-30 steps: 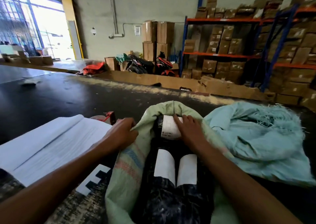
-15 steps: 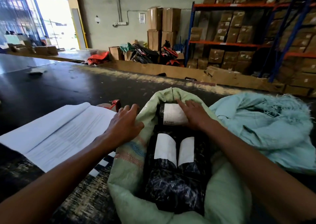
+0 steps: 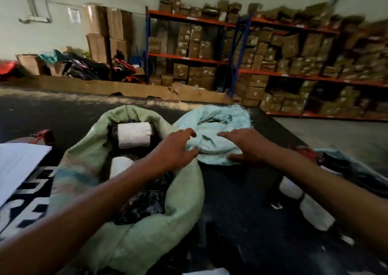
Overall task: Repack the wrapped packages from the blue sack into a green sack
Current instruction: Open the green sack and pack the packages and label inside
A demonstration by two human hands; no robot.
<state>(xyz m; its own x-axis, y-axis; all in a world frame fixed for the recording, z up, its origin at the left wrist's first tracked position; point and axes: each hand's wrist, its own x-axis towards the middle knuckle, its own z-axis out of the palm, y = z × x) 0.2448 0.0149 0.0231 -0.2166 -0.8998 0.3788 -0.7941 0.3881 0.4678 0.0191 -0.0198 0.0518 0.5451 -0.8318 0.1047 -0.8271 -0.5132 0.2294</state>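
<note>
The green sack lies open on the dark table, its mouth rolled back. Inside it lie black wrapped packages with white labels; one labelled package sits at the sack's far end. The crumpled blue sack lies just right of the green one. My left hand pinches a fold at the blue sack's near left edge. My right hand lies on its near right side, fingers over the cloth and thumb at its lower edge. More black packages with white labels lie at the right, blurred.
White paper sheets lie at the left, with a red object beyond them. Past the table, orange-and-blue shelving holds several cardboard boxes. Stacked cartons and bags stand against the back wall.
Both hands left the green sack and the labelled package and moved right onto the blue sack. My view swung to the right, so the papers sit at the left edge.
</note>
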